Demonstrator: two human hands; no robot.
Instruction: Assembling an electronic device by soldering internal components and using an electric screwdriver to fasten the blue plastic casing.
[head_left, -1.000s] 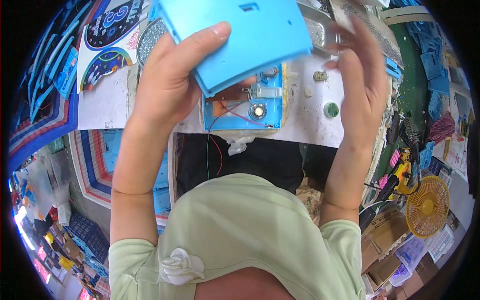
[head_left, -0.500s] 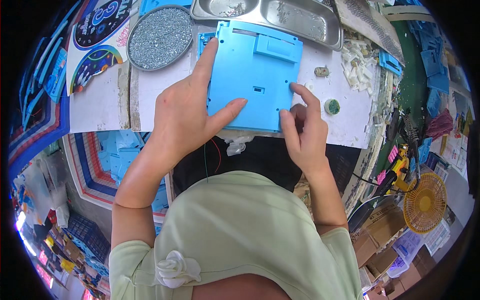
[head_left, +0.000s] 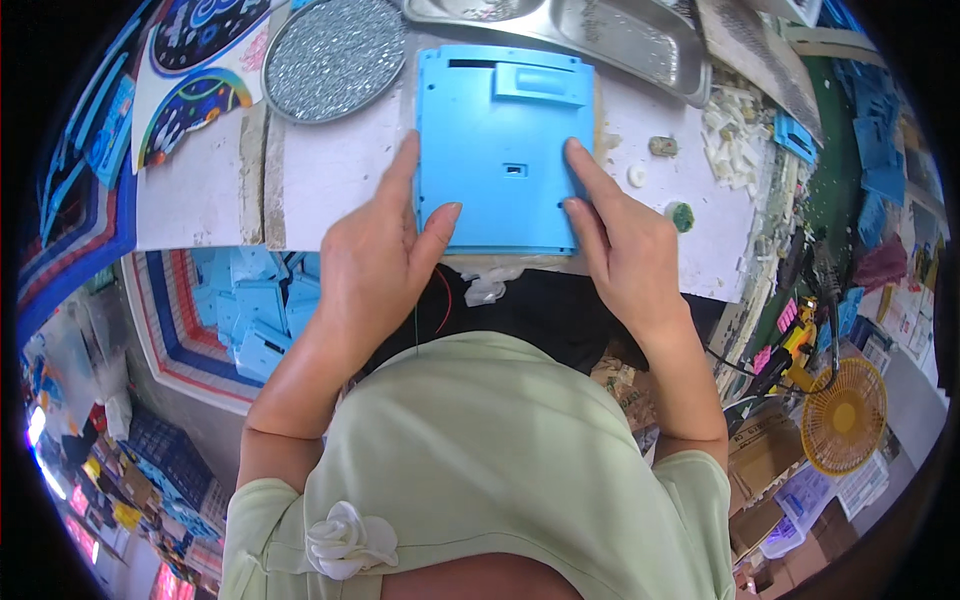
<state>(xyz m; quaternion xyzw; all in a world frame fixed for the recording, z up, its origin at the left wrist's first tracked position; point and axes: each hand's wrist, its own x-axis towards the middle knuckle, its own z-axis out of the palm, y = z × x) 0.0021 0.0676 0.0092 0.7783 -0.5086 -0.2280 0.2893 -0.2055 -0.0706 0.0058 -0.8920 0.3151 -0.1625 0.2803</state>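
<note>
A flat, light-blue plastic casing (head_left: 480, 150) lies on the white worktop in front of me. Near its top are a dark slot and a raised rectangular block, with a small rectangular opening lower down. My left hand (head_left: 372, 245) holds its left edge, the thumb over the top face and the forefinger along the side. At the right edge, my right hand (head_left: 635, 245) presses with thumb and forefinger; its other fingers are mostly hidden. The casing's underside cannot be seen.
Small metal screws (head_left: 335, 58) fill a round tray at back left. Behind the casing stands a divided steel tray (head_left: 615, 68). White plastic bits (head_left: 730, 145) and a green-filled pot (head_left: 681, 216) sit rightward. Blue parts (head_left: 262, 315) fill a striped-sided container below left.
The casing has turned from a slight tilt to nearly square. My left hand has slid down its left edge. My right forefinger has straightened along the right edge.
</note>
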